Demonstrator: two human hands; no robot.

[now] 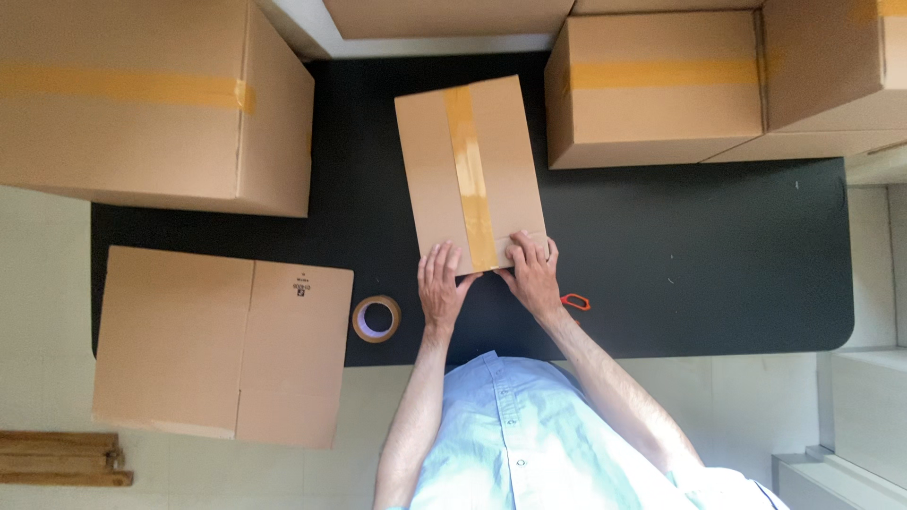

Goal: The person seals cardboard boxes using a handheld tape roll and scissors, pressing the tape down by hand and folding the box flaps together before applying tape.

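Two flat hands, left hand (442,283) and right hand (533,274), fingers together, on taped box (470,175) near edge.

A black table (718,274) stands on a pale tiled floor (38,283).

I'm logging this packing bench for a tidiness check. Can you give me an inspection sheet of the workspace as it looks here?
Surface: black table, mostly bare on its right half.
Job's things: taped cardboard box lying in the middle, tape strip along its top.
Clutter: tape roll near the front edge; orange cutter beside the right wrist; flattened carton overhanging the left end.
Grips: left hand and right hand press flat on the box's near edge.
Cables: nothing seen.
Surroundings: sealed boxes stacked behind, pale floor, wooden slats at lower left.
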